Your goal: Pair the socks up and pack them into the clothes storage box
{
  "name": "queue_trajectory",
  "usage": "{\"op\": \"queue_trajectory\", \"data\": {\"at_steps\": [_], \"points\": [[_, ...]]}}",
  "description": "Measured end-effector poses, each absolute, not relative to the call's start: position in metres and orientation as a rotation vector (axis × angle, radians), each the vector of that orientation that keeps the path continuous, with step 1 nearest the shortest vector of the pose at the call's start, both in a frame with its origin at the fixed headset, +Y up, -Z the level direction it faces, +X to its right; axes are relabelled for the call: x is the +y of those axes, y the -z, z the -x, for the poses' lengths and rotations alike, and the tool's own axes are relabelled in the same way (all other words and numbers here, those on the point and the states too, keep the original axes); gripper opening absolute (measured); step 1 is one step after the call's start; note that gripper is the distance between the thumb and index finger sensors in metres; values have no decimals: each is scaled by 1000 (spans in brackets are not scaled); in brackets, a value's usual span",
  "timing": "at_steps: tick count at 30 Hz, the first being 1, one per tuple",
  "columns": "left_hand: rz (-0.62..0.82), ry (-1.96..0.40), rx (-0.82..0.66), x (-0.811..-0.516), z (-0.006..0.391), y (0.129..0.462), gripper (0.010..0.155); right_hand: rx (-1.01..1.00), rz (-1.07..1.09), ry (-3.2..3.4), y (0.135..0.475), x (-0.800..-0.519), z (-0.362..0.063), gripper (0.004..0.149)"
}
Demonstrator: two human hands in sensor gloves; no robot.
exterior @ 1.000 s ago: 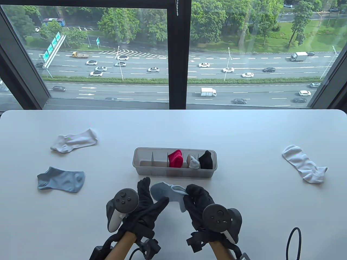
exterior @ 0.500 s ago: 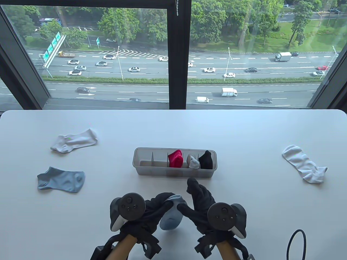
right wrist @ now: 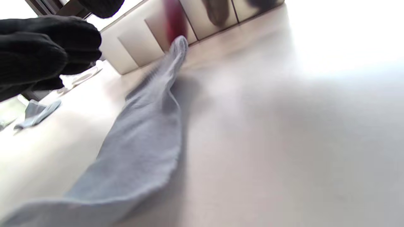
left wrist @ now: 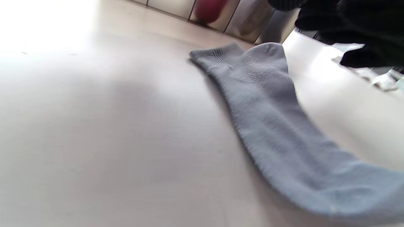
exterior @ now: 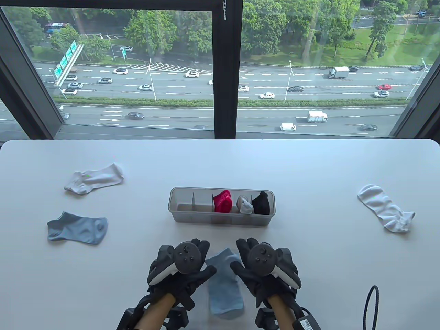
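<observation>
A light blue sock (exterior: 225,288) lies flat and lengthwise on the white table near its front edge, between my two hands. My left hand (exterior: 205,257) hovers at the sock's left edge and my right hand (exterior: 240,256) at its right edge, both palm down with loosely curled fingers that hold nothing. Both wrist views show the same sock (left wrist: 271,126) (right wrist: 142,142) stretched out with no fingers on it. Its match, a second light blue sock (exterior: 78,228), lies at the left. The clear storage box (exterior: 220,220) stands just beyond the hands.
In the box's right compartments sit a red pair (exterior: 222,202), a grey-white pair (exterior: 245,205) and a black pair (exterior: 261,202). One white sock (exterior: 93,178) lies at the far left and another (exterior: 386,208) at the right. A black cable (exterior: 371,306) loops at the front right.
Both hands held the blue sock up near the box, then drew it toward the front edge, laid it flat and let it go.
</observation>
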State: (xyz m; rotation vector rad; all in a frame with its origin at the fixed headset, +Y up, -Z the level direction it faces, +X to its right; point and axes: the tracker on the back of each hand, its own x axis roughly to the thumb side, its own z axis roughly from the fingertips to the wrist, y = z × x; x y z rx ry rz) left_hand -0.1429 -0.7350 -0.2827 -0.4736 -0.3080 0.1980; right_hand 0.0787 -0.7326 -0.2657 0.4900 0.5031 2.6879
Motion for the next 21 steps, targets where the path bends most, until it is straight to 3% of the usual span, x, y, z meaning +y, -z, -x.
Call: {"op": "queue_trajectory", "data": {"at_steps": [4,5,7,12,16,21], "points": [[474,-240,-255,-734,155,287,76,783,-695,-2672,253,-741,-56,62],[462,-249,-228,-731,160,289,76,982,-645,-2653,253,-753,-50,63],[425,-257,-199,-726,170,292,77,1170,-559,-2688,256,-767,-46,66],[327,-380,-19,-705,217,315,76,654,-596,-2728,256,-741,-54,68],[300,-401,157,-698,263,339,77,479,-568,-2838,259,-731,-68,69],[277,-182,333,-704,329,367,80,394,-517,-2926,262,-726,-80,70]]}}
